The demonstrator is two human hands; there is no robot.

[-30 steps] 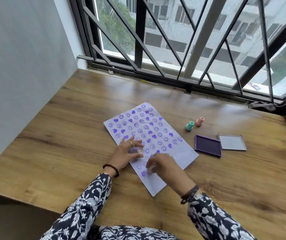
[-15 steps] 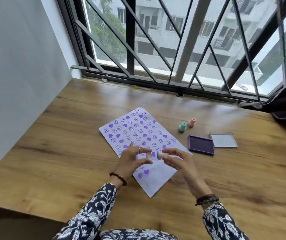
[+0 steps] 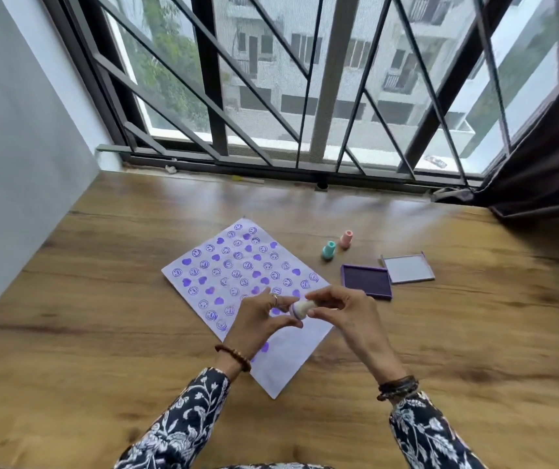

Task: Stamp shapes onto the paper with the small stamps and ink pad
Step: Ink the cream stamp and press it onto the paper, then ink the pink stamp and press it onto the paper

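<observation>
- Hands meet above the near part of the white sheet of paper (image 3: pixel 237 265), which lies at an angle on the wooden tabletop (image 3: pixel 102 333) and carries rows of purple hearts and round smiley prints.
- Between them is a small cream-coloured stamp with a purple band (image 3: pixel 300 309), lying sideways in the air, its banded end toward the left hand (image 3: pixel 257 321).
- The right hand (image 3: pixel 345 311) pinches the stamp's narrower end between thumb and fingertips.
- The left hand's thumb and fingers are closed around the banded end; a ring shows on one finger and a brown bead bracelet (image 3: pixel 234 357) circles the wrist.
- Dark corded bands (image 3: pixel 398 387) sit on the right wrist; both sleeves are dark with a white floral print.
- Right of the paper rests the open square purple ink pad (image 3: pixel 366 280), with its pale-faced lid (image 3: pixel 408 269) lying flat just beside it.
- Beyond the pad stand a small teal stamp (image 3: pixel 328 249) and a small pink stamp (image 3: pixel 346 239), upright and near each other.
- A dark barred window (image 3: pixel 305 96) runs along the table's far edge.
</observation>
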